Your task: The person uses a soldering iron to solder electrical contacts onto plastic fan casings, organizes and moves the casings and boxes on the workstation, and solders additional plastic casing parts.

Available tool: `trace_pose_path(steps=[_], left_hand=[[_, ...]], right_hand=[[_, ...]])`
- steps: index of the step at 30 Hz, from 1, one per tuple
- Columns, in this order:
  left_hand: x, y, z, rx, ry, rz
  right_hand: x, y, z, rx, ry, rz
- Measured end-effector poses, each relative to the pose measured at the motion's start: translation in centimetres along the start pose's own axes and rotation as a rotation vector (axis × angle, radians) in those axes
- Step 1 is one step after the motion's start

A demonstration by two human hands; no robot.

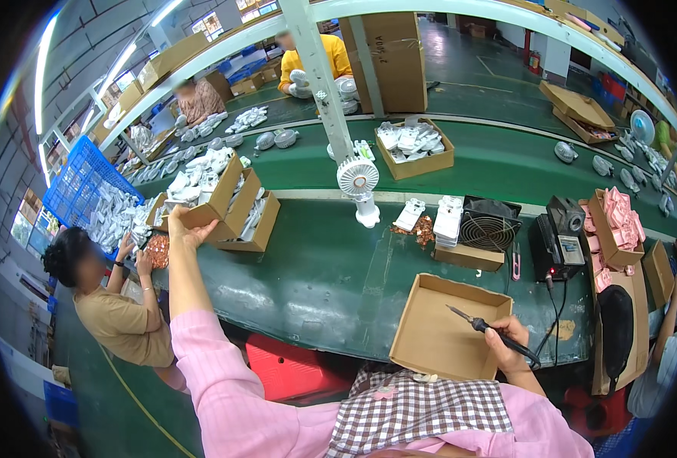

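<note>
Far out to the left, my left hand (191, 227) grips the near side of a tilted cardboard box (224, 191) heaped with white plastic parts (199, 174). That box rests against other cardboard boxes (260, 229) of white parts. On the right, my right hand (511, 336) is closed around the dark handle of a soldering iron (479, 324). Its metal tip points left, above a shallow cardboard tray (430, 320) with nothing in it. The tray lies at the bench's front edge, against my checked apron (422, 408).
A small white fan (358, 179) stands mid-bench. Right of it are white parts (449, 217), coppery pieces (422, 229), a black fan (491, 225), pink tweezers (516, 262), a soldering station (558, 244) and pink parts (620, 217). A co-worker (128, 313) is at left; a green conveyor (300, 164) runs behind.
</note>
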State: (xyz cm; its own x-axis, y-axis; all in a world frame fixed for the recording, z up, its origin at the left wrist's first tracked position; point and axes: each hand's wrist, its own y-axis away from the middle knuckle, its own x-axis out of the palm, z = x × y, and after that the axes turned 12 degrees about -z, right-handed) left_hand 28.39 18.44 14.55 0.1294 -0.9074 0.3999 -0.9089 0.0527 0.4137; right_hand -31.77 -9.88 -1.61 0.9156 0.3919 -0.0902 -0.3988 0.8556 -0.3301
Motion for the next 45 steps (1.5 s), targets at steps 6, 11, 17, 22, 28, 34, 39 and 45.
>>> trace_pose_path(steps=[6,11,17,22,28,34,39,45], left_hand=[[-1.0,2.7,0.5,0.032,0.043,0.040],[-3.8,6.8,0.4,0.047,0.008,0.158],[-7.3,17.1,5.1,0.110,-0.052,0.172],[-7.8,24.5,11.4,0.071,-0.060,0.253],[-9.6,26.5,20.1,-0.132,0.079,0.218],[-8.3,24.0,27.9,-0.187,0.123,0.064],[-5.0,24.3,30.6,-0.212,0.145,0.065],[-2.7,25.3,33.0,-0.440,-0.011,0.246]], right_hand=[[-0.3,-0.1,0.0,0.030,0.020,0.005],[-0.1,-0.7,0.7,-0.085,0.093,0.004],[-0.7,-1.0,0.2,-0.102,0.061,0.013],[-1.6,-1.1,-1.1,-0.043,-0.016,-0.012],[-1.7,-2.2,-0.9,-0.067,-0.088,0.011],[-1.3,-2.6,-1.5,-0.001,-0.213,-0.021],[-1.2,-3.0,-2.0,0.022,-0.223,-0.028],[-1.2,-3.3,-0.8,0.182,-0.288,-0.055]])
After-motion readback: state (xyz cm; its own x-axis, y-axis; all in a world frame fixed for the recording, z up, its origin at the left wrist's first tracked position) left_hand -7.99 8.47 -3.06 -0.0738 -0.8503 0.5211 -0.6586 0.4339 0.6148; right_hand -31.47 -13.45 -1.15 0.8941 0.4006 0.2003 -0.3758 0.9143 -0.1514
